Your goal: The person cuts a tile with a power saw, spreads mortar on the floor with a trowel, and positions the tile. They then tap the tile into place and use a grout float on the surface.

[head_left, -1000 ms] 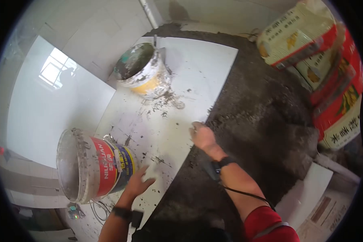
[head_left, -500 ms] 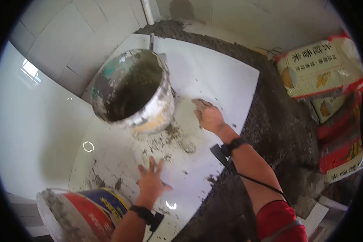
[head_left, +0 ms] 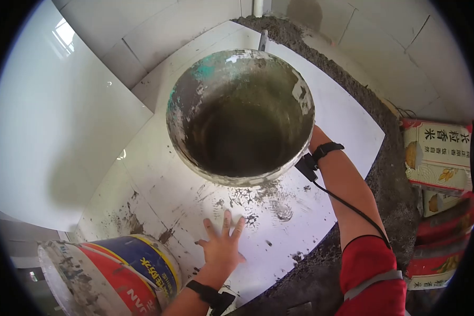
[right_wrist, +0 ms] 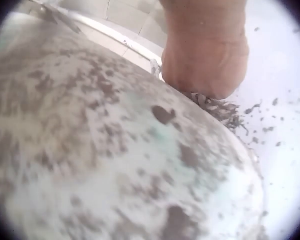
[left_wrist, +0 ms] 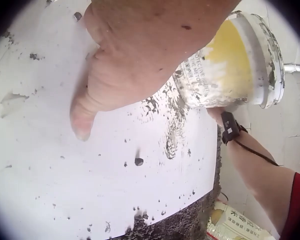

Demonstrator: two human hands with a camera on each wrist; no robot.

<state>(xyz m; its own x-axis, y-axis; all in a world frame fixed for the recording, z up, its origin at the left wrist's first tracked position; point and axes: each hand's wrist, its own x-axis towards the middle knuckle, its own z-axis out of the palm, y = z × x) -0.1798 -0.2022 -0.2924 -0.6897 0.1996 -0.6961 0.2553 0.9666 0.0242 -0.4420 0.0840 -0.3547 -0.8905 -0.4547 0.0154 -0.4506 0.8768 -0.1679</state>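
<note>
A mortar-crusted bucket [head_left: 237,174] has its dark, hollow opening facing the head camera; its yellow-marked side [left_wrist: 230,55] shows in the left wrist view. My right hand [head_left: 318,138] is at the bucket's far right side, mostly behind it. In the right wrist view that hand [right_wrist: 205,60] meets the stained bucket wall [right_wrist: 115,145] low down, its fingertips hidden, so its grip is unclear. With fingers spread, my left hand [head_left: 221,253] is over the white slab [head_left: 168,210], in front of the bucket; its thumb shows in the left wrist view [left_wrist: 135,55].
A red, blue and yellow labelled bucket [head_left: 126,263] lies tilted at lower left. A glossy white panel [head_left: 52,131] leans at the left wall. Dark mortar [head_left: 389,179] borders the slab, with rice sacks [head_left: 440,158] at right and a tool handle [head_left: 263,40] behind the bucket.
The head view has moved in over the crusted bucket, which looms larger. My right hand has gone from above the slab to the bucket's side; my left hand has reached forward, fingers spread.
</note>
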